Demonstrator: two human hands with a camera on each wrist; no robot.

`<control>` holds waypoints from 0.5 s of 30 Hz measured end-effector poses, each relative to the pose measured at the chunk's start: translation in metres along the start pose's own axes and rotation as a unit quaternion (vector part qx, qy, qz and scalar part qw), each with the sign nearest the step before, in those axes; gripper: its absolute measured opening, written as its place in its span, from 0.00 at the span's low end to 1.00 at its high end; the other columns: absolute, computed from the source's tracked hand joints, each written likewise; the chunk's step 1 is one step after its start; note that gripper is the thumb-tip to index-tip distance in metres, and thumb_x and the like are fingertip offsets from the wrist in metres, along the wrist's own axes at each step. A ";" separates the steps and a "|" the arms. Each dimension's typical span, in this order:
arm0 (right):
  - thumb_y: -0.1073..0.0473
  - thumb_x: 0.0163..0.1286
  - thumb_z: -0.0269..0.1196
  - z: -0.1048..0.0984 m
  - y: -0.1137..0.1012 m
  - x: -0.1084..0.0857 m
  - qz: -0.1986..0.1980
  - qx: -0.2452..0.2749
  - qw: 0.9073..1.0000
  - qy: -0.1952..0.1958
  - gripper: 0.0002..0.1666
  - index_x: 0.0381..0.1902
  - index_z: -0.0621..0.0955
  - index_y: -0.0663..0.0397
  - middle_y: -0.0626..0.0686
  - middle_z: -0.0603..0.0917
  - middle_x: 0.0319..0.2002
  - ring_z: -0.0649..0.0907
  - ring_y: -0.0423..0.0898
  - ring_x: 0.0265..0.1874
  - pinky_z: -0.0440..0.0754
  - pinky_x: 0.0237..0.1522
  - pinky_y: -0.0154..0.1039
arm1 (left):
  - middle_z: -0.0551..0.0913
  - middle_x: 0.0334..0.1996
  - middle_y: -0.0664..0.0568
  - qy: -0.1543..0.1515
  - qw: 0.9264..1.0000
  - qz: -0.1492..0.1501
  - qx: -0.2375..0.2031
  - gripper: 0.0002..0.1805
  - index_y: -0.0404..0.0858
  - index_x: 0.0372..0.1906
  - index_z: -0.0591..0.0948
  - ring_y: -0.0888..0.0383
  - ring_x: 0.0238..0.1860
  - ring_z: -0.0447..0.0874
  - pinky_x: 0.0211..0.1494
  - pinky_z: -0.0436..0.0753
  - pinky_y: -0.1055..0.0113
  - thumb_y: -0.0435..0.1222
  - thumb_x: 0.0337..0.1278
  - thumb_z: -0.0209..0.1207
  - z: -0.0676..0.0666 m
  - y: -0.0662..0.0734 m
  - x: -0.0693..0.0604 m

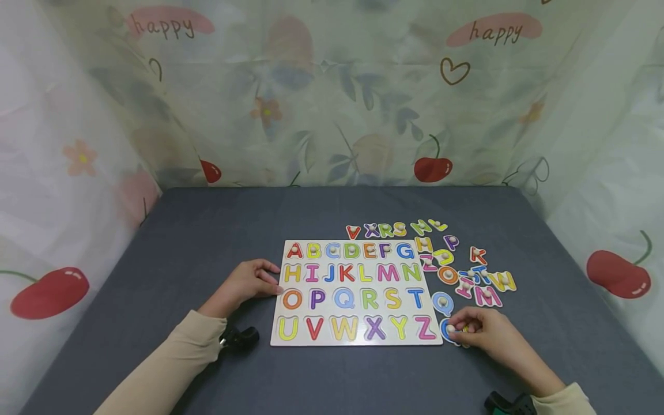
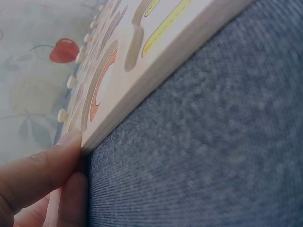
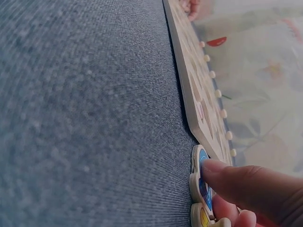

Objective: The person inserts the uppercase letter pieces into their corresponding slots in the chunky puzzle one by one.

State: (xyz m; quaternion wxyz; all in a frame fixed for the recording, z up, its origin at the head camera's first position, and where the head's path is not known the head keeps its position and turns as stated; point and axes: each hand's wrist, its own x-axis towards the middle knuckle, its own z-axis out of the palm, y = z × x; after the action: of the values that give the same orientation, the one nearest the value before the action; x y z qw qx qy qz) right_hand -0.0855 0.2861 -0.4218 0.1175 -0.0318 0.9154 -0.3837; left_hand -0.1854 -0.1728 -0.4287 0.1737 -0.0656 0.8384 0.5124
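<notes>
A white alphabet puzzle board (image 1: 378,286) lies flat, with knobbed letters seated along its top row. At its left edge my left hand (image 1: 254,279) touches the rim; in the left wrist view the thumb (image 2: 61,153) lies against the edge, one finger below it. Beside the lower right corner, my right hand (image 1: 485,331) pinches a blue letter piece (image 1: 445,331), apparently a G, between thumb and fingers. That piece is partly hidden by the fingers. A yellow-faced piece (image 3: 204,217) sits close by under the hand. Just above is a light blue Q piece (image 1: 443,302).
Loose knobbed letters lie right of the board, including an O (image 1: 445,275), an M (image 1: 487,297), a W (image 1: 505,282) and a K (image 1: 477,256). Behind the board's top edge are a V (image 1: 353,231), an X (image 1: 371,230) and others. Patterned curtains (image 1: 332,104) surround the grey table (image 1: 218,219).
</notes>
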 end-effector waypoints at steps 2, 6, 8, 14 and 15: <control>0.56 0.56 0.72 0.000 0.000 0.000 0.003 -0.001 1.000 -0.001 0.13 0.36 0.84 0.57 0.48 0.80 0.24 0.75 0.37 0.20 0.72 0.24 0.32 | 0.84 0.29 0.47 -0.003 1.000 0.003 0.000 0.27 0.31 0.51 0.77 0.59 0.28 0.82 0.34 0.80 0.68 0.30 0.42 0.74 0.000 0.000 0.001; 0.56 0.57 0.72 -0.001 0.001 0.001 0.003 0.006 1.000 -0.005 0.12 0.36 0.84 0.57 0.48 0.80 0.24 0.75 0.37 0.20 0.73 0.25 0.32 | 0.84 0.28 0.48 -0.003 1.000 0.005 -0.004 0.27 0.31 0.51 0.77 0.59 0.28 0.82 0.33 0.80 0.68 0.29 0.42 0.73 0.000 0.000 0.001; 0.57 0.58 0.71 -0.002 0.001 0.000 -0.001 0.012 1.000 -0.006 0.12 0.37 0.84 0.57 0.48 0.80 0.24 0.75 0.36 0.20 0.73 0.25 0.32 | 0.84 0.28 0.48 -0.002 1.000 0.003 -0.004 0.27 0.32 0.51 0.77 0.59 0.28 0.82 0.33 0.80 0.68 0.29 0.42 0.73 0.000 0.000 0.002; 0.58 0.59 0.71 -0.004 -0.001 -0.002 -0.010 0.027 1.000 -0.007 0.14 0.38 0.83 0.61 0.49 0.81 0.26 0.76 0.36 0.22 0.74 0.25 0.32 | 0.83 0.29 0.47 0.000 1.000 0.003 -0.004 0.27 0.32 0.51 0.76 0.59 0.28 0.82 0.33 0.80 0.68 0.30 0.42 0.74 0.000 -0.001 0.001; 0.58 0.59 0.71 -0.005 -0.002 -0.002 -0.007 0.029 1.000 -0.007 0.14 0.39 0.83 0.61 0.49 0.81 0.26 0.76 0.36 0.23 0.74 0.26 0.32 | 0.83 0.28 0.48 -0.002 1.000 0.005 -0.006 0.27 0.31 0.51 0.76 0.59 0.28 0.82 0.33 0.80 0.68 0.30 0.42 0.74 0.000 -0.002 0.001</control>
State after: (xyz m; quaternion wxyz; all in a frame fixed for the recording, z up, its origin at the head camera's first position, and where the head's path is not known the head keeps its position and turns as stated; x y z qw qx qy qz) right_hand -0.0850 0.2882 -0.4165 0.1223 -0.0377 0.9028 -0.4105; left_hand -0.1862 -0.1735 -0.4307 0.1721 -0.0615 0.8355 0.5181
